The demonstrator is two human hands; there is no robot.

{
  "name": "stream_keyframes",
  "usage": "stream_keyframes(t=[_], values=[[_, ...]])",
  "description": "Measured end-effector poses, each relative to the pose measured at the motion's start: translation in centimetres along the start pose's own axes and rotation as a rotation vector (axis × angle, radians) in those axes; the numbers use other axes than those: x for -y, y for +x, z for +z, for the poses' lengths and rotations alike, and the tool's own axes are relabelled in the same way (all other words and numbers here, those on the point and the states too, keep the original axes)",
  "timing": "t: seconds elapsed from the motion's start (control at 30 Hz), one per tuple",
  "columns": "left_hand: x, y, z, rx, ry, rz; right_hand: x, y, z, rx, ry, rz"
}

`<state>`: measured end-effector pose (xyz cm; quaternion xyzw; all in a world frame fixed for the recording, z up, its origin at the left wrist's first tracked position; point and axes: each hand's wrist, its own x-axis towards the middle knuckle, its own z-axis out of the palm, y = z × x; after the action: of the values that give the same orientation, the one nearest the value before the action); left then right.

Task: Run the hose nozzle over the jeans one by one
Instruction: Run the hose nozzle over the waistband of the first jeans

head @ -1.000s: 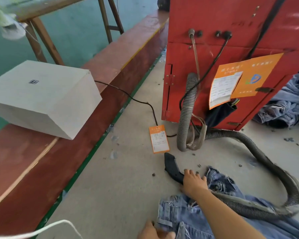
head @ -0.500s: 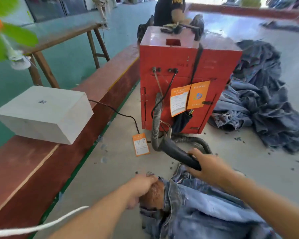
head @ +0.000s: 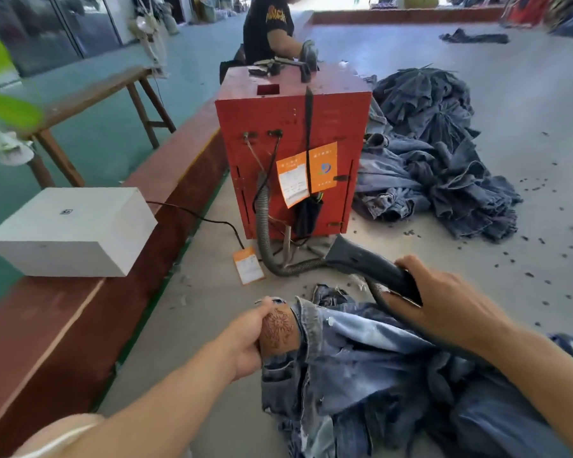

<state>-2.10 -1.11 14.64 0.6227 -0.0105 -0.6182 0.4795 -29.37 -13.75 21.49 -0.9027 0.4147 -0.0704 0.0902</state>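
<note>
A pair of light blue jeans [head: 361,365] lies crumpled on the grey floor in front of me. My left hand [head: 248,338] grips their waistband at the brown leather patch [head: 278,328]. My right hand [head: 444,302] holds the black hose nozzle [head: 368,262], lifted above the jeans with its mouth pointing away toward the red machine. A ribbed grey hose [head: 268,239] runs from the nozzle to the red machine [head: 291,153].
A heap of dark jeans [head: 444,166] lies right of the machine. A person [head: 272,31] works behind it. A white box [head: 76,229] sits on the red-brown ledge [head: 63,325] at left. An orange tag [head: 248,265] and a black cable [head: 205,219] lie on the floor.
The view has risen from the floor to the whole machine. My right hand lifted the nozzle off the floor and rightward. My left hand took hold of the jeans' waistband and raised it.
</note>
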Motion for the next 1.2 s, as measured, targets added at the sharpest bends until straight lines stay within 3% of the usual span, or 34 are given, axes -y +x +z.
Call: stream_keyframes(t=[0.17,0.33,0.5,0.73,0.9,1.03,1.2], values=[[0.5,1.9,-0.7,-0.033,0.016,-0.03,-1.1,0.2,0.3,-0.081,-0.151,0.007],[-0.3,3.3,-1.8,-0.023,0.078,-0.019,-2.6,0.3,0.0,-0.043,0.072,0.208],[0.3,4.1,-2.2,-0.004,0.277,0.052,-4.3,0.4,-1.4,-0.14,0.185,0.304],[2.0,5.0,-1.6,-0.05,0.31,0.069,-3.1,0.3,0.0,0.008,0.14,0.151],[1.4,4.7,-0.4,0.072,0.215,0.158,-3.2,0.8,1.8,0.099,0.082,0.127],[0.1,4.7,-0.2,0.265,-0.068,0.066,-4.5,1.5,1.8,-0.016,0.158,0.284],[-0.8,4.2,0.3,0.411,-0.106,-0.001,-3.8,1.2,2.3,-0.006,0.379,0.407]])
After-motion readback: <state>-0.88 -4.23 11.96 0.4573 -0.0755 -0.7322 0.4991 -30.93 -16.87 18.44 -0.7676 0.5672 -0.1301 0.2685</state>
